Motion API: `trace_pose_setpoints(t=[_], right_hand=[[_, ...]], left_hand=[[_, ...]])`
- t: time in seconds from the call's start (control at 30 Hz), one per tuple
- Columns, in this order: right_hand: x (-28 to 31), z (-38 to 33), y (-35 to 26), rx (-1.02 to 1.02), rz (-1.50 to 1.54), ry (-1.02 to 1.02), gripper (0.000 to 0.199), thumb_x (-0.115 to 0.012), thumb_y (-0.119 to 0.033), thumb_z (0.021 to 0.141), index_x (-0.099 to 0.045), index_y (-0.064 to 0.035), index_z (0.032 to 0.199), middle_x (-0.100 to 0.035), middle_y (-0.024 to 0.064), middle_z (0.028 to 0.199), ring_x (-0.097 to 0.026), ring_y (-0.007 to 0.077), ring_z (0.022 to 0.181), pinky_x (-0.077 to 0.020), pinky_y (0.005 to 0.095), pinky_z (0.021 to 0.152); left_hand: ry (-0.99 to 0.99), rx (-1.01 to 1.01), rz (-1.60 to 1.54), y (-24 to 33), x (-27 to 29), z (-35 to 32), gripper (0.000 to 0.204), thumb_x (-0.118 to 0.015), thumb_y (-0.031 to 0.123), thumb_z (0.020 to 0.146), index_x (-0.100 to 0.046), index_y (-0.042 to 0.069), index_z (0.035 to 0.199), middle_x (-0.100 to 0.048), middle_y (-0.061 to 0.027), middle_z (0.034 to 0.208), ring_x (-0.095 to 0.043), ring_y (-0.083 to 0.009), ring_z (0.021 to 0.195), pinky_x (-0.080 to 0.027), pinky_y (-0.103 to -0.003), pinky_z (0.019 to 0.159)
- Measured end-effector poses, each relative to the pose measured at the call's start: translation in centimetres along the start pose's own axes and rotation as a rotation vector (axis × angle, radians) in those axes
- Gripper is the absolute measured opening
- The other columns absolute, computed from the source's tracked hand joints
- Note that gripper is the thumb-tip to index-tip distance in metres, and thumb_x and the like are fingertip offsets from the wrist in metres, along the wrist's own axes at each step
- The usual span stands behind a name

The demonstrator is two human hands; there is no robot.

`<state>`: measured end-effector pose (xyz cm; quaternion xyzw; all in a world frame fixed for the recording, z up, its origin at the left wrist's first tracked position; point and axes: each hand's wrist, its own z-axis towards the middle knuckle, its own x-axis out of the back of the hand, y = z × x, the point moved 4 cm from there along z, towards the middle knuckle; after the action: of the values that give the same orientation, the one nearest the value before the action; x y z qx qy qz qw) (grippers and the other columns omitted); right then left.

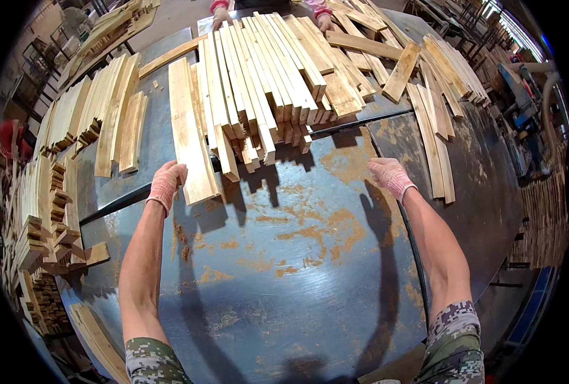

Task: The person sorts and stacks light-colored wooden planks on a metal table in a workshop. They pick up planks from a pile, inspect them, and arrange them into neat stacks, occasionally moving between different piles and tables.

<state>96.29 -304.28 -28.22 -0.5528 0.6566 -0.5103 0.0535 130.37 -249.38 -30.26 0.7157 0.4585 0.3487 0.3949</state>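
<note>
My left hand (pixel 168 179), in a pink-and-white knit glove, is at the left edge of a wide pale board (pixel 192 134). Its fingers are loosely bent and overlap that edge; whether they touch it I cannot tell. To the right of the large stack of boards (pixel 265 77), my right hand (pixel 390 176), gloved alike, hovers over the table with nothing in it. Its fingers are partly curled, and its shadow shows them apart. The stacked boards lie lengthwise, their near ends uneven and overlapping.
Sawdust patches mark the blue-grey metal table (pixel 265 326), which has seams. More stacked boards (pixel 99 102) lie at left, and loose boards (pixel 428 141) at right. Across the table, another person's gloved hand (pixel 220 17) touches the stack's far end; their other hand (pixel 325 22) is near it.
</note>
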Motion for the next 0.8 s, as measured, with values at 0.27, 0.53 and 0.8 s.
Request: trace_pose_setpoints(t=[0.27, 0.53, 0.8], right_hand=[[0.9, -0.5, 1.4, -0.084, 0.060, -0.046, 0.046, -0.074, -0.032, 0.101, -0.073, -0.0031, 0.136, -0.074, 0.0043, 0.106, -0.064, 0.0148, 0.084, -0.0539, 0.0326, 0.074], [1.6, -0.4, 3.2, -0.125, 0.071, -0.007, 0.045, -0.071, -0.027, 0.104, -0.069, -0.0035, 0.143, -0.068, -0.0004, 0.094, -0.060, 0.0121, 0.074, -0.0537, 0.0303, 0.066], [1.4, 0.9, 4.1, -0.065, 0.087, 0.035, 0.039, -0.071, -0.034, 0.103, -0.075, -0.0074, 0.132, -0.067, -0.0014, 0.087, -0.054, 0.0106, 0.067, -0.0468, 0.0290, 0.060]], left_hand=[[0.107, 0.165, -0.130, -2.0, 0.4, 0.9, 0.051, -0.062, 0.063, 0.104, -0.061, 0.022, 0.074, -0.054, 0.0068, 0.062, -0.040, -0.0123, 0.051, -0.032, -0.032, 0.054], [0.123, 0.234, -0.153, -4.2, 2.0, 1.9, 0.055, -0.061, 0.072, 0.101, -0.070, 0.020, 0.082, -0.067, 0.0053, 0.071, -0.052, -0.0144, 0.059, -0.044, -0.034, 0.065], [0.134, 0.149, -0.285, -3.7, 0.1, 2.2, 0.055, -0.062, 0.065, 0.104, -0.049, 0.027, 0.066, -0.040, 0.0103, 0.056, -0.034, -0.0104, 0.049, -0.029, -0.032, 0.052]])
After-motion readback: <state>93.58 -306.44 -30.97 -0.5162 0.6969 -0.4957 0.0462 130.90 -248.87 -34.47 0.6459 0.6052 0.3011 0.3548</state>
